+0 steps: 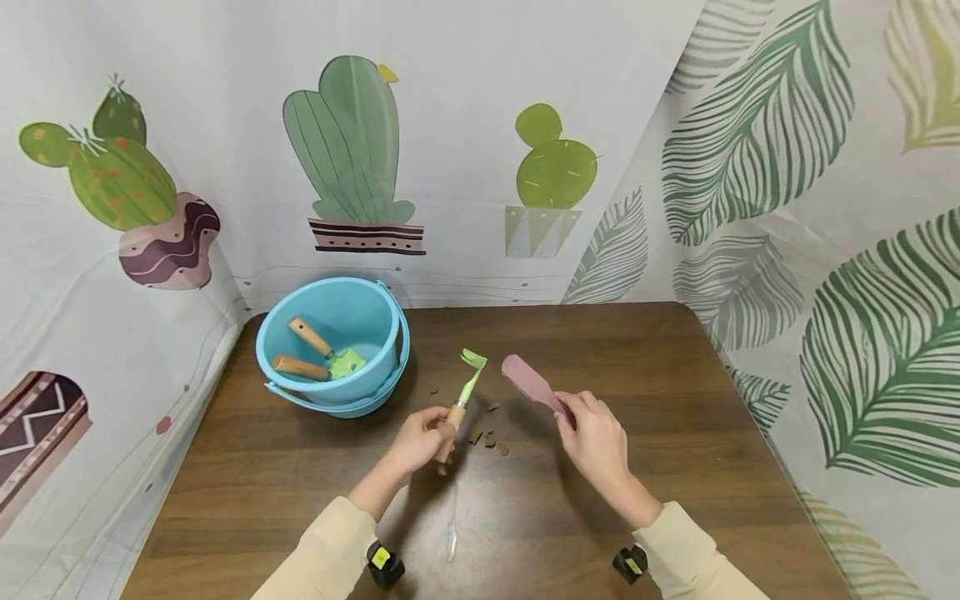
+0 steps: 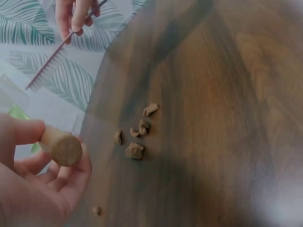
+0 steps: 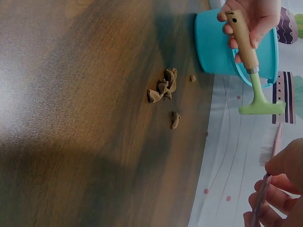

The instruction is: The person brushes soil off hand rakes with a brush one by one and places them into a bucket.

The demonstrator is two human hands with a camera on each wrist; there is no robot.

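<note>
My left hand (image 1: 423, 437) grips the wooden handle of a small hand rake (image 1: 469, 388), its light green head raised and pointing away from me. Across from it, my right hand (image 1: 597, 437) pinches the thin handle of a pink brush (image 1: 530, 382). Pale bristles show along one side of the brush (image 2: 49, 66) in the left wrist view. Both tools are held above the table. Several brown crumbly bits (image 1: 490, 439) lie on the wood between the two hands. The right wrist view shows the rake's crosswise green head (image 3: 261, 108) close to the brush tip.
A light blue bucket (image 1: 360, 312) stands at the back left of the brown wooden table (image 1: 660, 358). Inside it are wooden-handled tools, one with a green blade (image 1: 347, 363). Cloth printed with cacti and leaves (image 1: 465, 150) hangs behind the table and along its sides.
</note>
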